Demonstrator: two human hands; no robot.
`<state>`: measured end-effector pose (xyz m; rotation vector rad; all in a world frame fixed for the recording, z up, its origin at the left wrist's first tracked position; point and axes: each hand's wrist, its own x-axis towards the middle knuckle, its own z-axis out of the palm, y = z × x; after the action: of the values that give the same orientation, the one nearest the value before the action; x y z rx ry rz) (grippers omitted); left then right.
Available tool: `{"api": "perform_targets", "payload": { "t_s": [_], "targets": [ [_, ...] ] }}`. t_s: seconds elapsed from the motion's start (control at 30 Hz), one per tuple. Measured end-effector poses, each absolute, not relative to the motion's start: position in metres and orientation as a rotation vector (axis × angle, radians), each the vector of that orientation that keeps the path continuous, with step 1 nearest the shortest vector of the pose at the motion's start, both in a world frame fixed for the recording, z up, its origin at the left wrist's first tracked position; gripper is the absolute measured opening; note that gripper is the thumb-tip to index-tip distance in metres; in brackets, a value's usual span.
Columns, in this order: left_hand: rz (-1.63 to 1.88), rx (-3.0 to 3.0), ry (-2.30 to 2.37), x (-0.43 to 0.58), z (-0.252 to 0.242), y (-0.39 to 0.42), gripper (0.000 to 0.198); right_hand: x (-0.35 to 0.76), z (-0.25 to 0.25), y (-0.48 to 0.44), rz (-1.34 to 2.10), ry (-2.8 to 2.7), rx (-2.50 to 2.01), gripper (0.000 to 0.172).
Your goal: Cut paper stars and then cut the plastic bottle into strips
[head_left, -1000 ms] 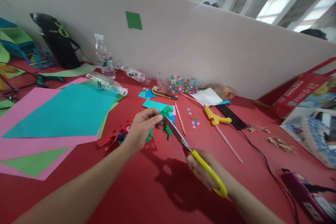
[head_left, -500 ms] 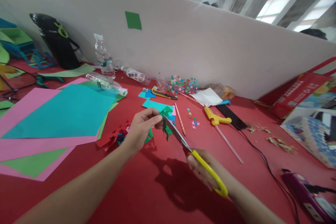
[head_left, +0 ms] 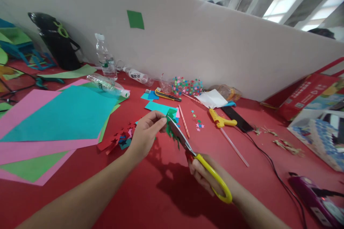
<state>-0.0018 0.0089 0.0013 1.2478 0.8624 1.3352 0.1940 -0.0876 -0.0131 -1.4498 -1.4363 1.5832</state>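
the big blue sheet (head_left: 59, 114) is on the left, and a clear bottle (head_left: 107, 85) lies at its back; the bottle could roll if the paper gets bumped. red scraps (head_left: 115, 139) sit right by the left hand (head_left: 143, 132), so the wrist could sweep them away. that hand pinches the green paper (head_left: 170, 127) up over the middle of the counter (head_left: 120, 200). the tip of the scissors (head_left: 199, 158) is near the thumb, so a slip could nick it, and a hard tug could rip the thin paper. the right hand (head_left: 200, 175) grips the yellow handle. little stars (head_left: 198, 125) could scatter if that hand swings wide. the glue gun (head_left: 221, 118) might be hot, and the black cord (head_left: 272, 166) could catch the right arm.

for room, the paper pile fills the left. bare red counter lies between the arms, so they can pull back. the white wall (head_left: 188, 39) stops any reach past the bottles. there is space between the right arm and the cord, then the purple power strip (head_left: 314, 200) blocks the near right corner. the front edge does not show.
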Motion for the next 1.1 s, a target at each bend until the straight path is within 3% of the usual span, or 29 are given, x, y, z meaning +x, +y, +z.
{"api": "perform_targets", "payload": {
  "t_s": [1.1],
  "targets": [
    [1.305,1.172,0.813,0.006,0.000,0.002,0.011,0.181,-0.024,-0.093,1.518,-1.348,-1.490,0.070]
  ]
}}
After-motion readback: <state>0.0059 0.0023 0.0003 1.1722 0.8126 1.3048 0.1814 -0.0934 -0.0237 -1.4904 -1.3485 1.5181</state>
